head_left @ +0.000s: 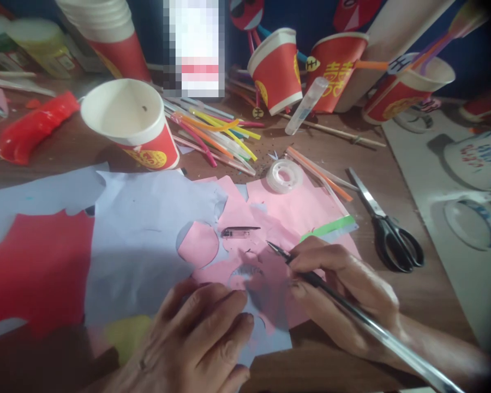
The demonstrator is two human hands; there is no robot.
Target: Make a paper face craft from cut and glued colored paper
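Observation:
My right hand point(339, 289) grips a ballpoint pen point(352, 308) with a black grip and clear barrel. Its tip sits just over cut pink paper point(282, 204), and I cannot tell whether it touches. My left hand point(204, 333) rests on the paper, fingers laid forward and slightly bent, holding nothing that I can see. Between the hands, a round cut-out in the pink sheet lies partly in shadow. White paper point(139, 218) with a circular hole lies left of the pen tip; pink shows through the hole. A small dark, pointed clip-like piece point(239, 232) lies near the tip.
Black-handled scissors point(387, 224) lie at right. A tape roll point(284, 176) sits on the pink paper. Behind are colored straws point(216, 134), a paper cup point(125, 112), a glue stick point(306, 106) and decorated red cups point(335, 68). Red paper point(41, 262) lies at left.

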